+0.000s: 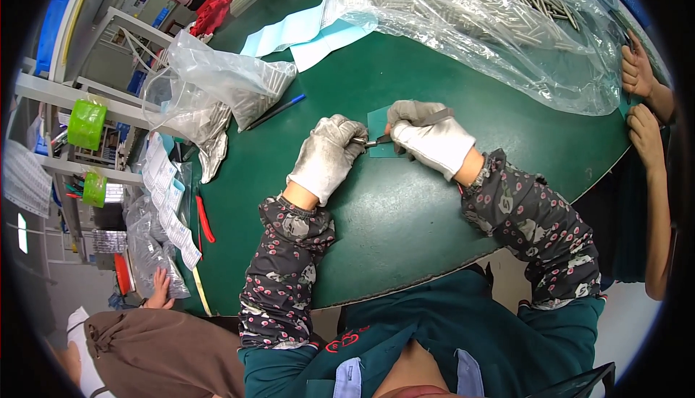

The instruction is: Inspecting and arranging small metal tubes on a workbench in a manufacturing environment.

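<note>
My left hand [327, 153] wears a white work glove and is closed on a small metal pin [371, 142], which sticks out between the fingertips. My right hand [427, 136], in a similar glove, grips a slim dark tool [437, 116]; its kind is not clear. The tool's working end meets the pin or lies right beside it, between both hands. Beneath the fingers lies a small green square pad [379, 121] on the green table [384, 231]. Gloves hide much of the pin and tool.
A large clear bag of metal pins [499, 14] spreads across the back right. At left are a smaller bag [217, 79], a blue-capped pen [279, 111], red-handled tool [205, 221] and paper sheets [170, 195]. Other people's hands [641, 72] rest at the right edge and lower left.
</note>
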Demonstrator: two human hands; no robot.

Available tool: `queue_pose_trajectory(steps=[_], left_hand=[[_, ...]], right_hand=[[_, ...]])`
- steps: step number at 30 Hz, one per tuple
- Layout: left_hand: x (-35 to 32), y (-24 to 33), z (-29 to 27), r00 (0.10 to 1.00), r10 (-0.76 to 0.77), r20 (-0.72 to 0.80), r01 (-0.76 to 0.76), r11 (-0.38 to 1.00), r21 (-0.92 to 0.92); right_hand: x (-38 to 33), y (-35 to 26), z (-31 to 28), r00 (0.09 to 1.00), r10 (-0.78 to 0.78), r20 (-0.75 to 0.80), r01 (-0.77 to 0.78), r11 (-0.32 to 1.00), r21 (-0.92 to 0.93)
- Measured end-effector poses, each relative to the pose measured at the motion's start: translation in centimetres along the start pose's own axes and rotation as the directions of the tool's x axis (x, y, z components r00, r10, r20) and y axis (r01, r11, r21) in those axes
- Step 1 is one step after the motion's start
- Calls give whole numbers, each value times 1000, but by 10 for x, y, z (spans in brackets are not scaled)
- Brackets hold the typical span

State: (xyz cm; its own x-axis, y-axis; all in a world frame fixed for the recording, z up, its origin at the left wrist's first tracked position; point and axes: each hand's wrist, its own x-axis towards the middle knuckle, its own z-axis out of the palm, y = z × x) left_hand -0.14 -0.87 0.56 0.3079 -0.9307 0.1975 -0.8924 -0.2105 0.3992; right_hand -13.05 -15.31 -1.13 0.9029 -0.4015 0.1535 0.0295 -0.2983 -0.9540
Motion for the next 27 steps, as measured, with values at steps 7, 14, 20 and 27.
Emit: queue_pose_trajectory(steps=[7, 14, 20, 27], left_hand=[[1, 3, -1, 999, -40, 18, 40, 999, 3], [0, 3, -1, 999, -42, -4, 42, 999, 2], [-1, 3, -1, 1000, -24, -5, 24, 1000, 0], [1, 3, -4, 1000, -22, 14, 21, 1000, 21]], right_hand=[[-5, -3, -5, 991, 111, 68, -125, 959, 255], [-5, 1, -5, 992, 93, 91, -111, 969, 222], [-2, -1, -1, 1000, -21, 14, 21, 999, 48], [2, -16, -6, 993, -19, 113, 23, 999, -41]])
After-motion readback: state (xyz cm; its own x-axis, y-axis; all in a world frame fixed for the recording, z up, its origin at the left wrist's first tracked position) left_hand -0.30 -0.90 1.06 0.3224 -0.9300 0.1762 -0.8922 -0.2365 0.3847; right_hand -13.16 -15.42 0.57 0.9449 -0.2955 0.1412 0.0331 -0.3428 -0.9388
